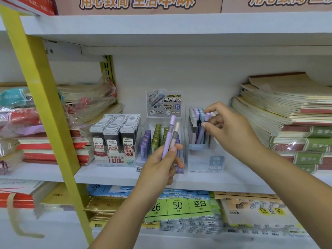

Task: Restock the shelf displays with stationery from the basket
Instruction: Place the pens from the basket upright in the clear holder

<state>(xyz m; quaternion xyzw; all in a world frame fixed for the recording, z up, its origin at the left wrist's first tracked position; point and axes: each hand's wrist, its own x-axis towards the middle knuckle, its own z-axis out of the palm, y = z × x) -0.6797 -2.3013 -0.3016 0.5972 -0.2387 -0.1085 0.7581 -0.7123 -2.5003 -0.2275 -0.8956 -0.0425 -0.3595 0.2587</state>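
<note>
While the right hand point(228, 130) pinches a purple tube point(202, 131) near its cap, thumb and fingertips curled round it, the tube leans into the right box point(204, 159). That box stands by the shelf's point(107, 175) front edge, right of centre. The tube's lower end sits among the racked tubes; whether it has found a slot cannot be told.

The left hand point(161, 164) grips two tubes point(170, 137), one purple and one beige, upright in front of the mid box point(143, 150). The basket is not in view.

Risks, as judged:
- The tube goes in tilted, so it may catch a neighbour's cap, jam, or tip others out of line.
- The box looks light, and a downward push could slide it toward the notebooks point(287, 114) or off the front edge.
- The left grip is low on the two tubes, so a slack thumb could drop one.
- The mid box holds similar purple stock, which makes a mix-up possible.
</note>
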